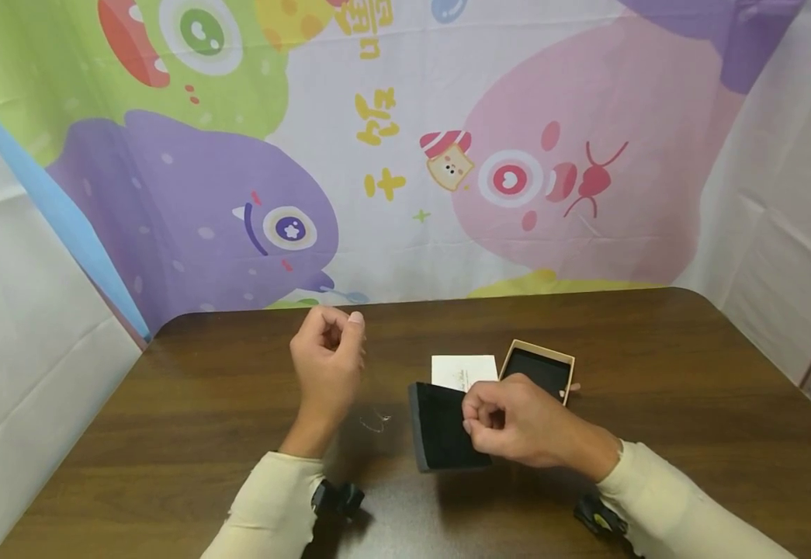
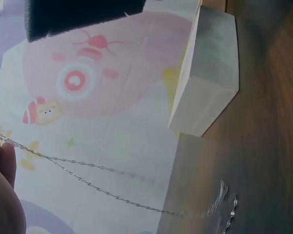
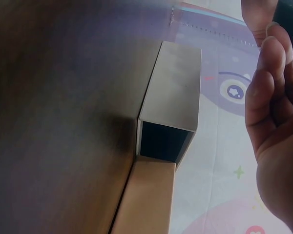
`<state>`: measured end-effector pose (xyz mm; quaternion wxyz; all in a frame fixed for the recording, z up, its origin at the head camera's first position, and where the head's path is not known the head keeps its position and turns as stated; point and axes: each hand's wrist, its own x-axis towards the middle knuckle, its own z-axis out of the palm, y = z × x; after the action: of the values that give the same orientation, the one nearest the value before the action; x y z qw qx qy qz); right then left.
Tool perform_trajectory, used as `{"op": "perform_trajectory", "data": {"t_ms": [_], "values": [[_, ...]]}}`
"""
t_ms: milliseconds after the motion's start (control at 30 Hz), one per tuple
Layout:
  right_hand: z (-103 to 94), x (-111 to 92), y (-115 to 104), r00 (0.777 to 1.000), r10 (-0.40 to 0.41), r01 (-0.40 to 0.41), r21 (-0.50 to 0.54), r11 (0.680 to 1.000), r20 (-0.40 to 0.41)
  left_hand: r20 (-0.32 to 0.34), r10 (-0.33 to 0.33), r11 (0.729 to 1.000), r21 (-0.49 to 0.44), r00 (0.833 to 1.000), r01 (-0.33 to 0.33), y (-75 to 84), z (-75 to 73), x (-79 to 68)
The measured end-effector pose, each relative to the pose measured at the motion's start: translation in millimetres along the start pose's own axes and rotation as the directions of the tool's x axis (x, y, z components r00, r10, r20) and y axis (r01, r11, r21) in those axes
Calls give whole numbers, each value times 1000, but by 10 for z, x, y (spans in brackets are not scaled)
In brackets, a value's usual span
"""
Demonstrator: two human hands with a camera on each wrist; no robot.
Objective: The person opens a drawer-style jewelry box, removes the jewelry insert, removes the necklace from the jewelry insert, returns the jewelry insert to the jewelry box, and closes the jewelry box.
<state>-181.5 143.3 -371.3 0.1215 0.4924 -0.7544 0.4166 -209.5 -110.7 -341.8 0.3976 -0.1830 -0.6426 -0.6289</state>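
Above the table (image 1: 202, 435), left hand (image 1: 327, 353): thumb and fingertips brought together, the chain (image 2: 31, 151) pinched between them; a slip could be caused by too loose a pinch on such thin links.
Chain: hung toward 5 o'clock from the left hand, split into two strands; a tangle could be caused if they are swung or twisted. Whether the table is touched cannot be told.
Right hand (image 1: 517, 423): fingers curled, the pad (image 1: 438, 431) gripped by one edge; a drop could be caused by that one-sided hold.
Pad: held at 9 o'clock from the right hand, tilted; links could be snagged on its edge.
Sleeve (image 1: 461, 369), tray (image 1: 538, 369): placed at 1 and 2 o'clock from the pad; either could be knocked by a wide sweep.
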Motion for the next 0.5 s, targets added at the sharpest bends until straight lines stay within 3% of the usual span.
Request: {"op": "perform_trajectory", "data": {"t_ms": [500], "values": [[2, -9, 27, 1000, -4, 5, -35, 999, 7, 8, 8, 1000, -5, 1000, -8, 13, -42, 27]]}}
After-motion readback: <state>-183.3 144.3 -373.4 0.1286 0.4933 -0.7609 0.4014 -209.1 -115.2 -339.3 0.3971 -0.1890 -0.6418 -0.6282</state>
